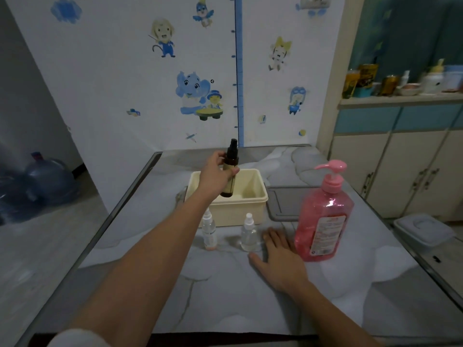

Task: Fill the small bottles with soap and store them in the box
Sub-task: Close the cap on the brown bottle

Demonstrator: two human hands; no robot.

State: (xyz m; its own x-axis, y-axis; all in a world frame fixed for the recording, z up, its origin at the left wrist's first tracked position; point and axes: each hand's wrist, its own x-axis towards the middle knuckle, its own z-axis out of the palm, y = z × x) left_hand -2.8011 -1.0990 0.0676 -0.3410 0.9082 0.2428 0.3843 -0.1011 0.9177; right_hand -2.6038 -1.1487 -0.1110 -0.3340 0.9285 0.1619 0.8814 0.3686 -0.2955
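Three small spray bottles are in view, and one of them, a dark brown bottle (228, 186) with a black spray top and a pale label, is held upright by the left hand (215, 174), whose fingers and thumb curl round its middle. Its lower end hangs inside the open mouth of the cream box (238, 211), which stands at the middle of the grey marbled table (225, 296); whether the base touches the box floor cannot be told. Just in front of the box stand two clear bottles with white spray tops, both upright and apart from each other: the left clear bottle (209, 231) shows a thin pinkish layer at its bottom, while the right clear bottle (248, 234) looks transparent, and what it holds cannot be made out. The right hand (283, 261) lies palm down on the table with its fingers straight and spread, holding nothing, between the right clear bottle and the large pink soap bottle (323, 216). That pump bottle stands upright, filled with pink liquid up to its shoulder. A dark flat tray (283, 204) lies to the right of the box, behind the soap bottle.
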